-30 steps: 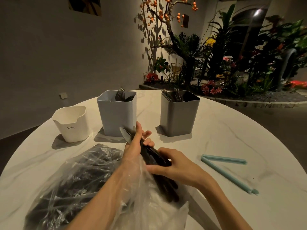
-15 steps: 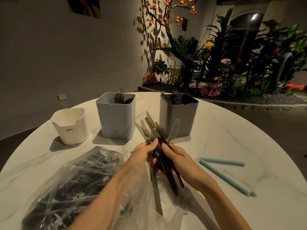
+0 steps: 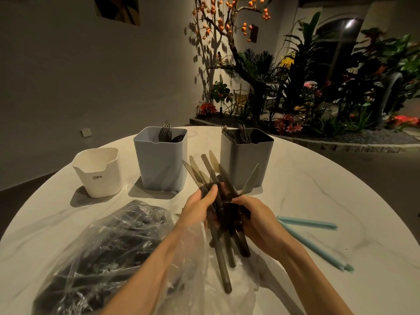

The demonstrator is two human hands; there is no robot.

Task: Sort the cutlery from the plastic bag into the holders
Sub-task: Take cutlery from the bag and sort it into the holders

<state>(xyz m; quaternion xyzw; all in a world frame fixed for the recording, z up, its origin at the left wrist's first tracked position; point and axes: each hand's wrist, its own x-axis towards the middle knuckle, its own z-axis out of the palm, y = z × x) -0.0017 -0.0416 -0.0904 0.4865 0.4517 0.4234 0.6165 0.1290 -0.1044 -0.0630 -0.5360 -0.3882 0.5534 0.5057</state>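
A bundle of several dark translucent plastic knives fans out above the table, blades pointing away, handles hanging toward me. My left hand grips the bundle from the left and my right hand grips it from the right. Below them lies the clear plastic bag, still holding dark cutlery. Behind stand three holders: a low white one, a light blue one with forks showing, and a grey one with cutlery handles sticking out.
A pale blue bag-sealing clip, opened into two long sticks, lies on the white marble table to the right. The round table edge curves close on both sides. Plants and a planter border fill the far right background.
Both hands have lifted the knife bundle out of the bag and up in front of the holders. The blades have fanned apart, and the handles now hang free above the bag.
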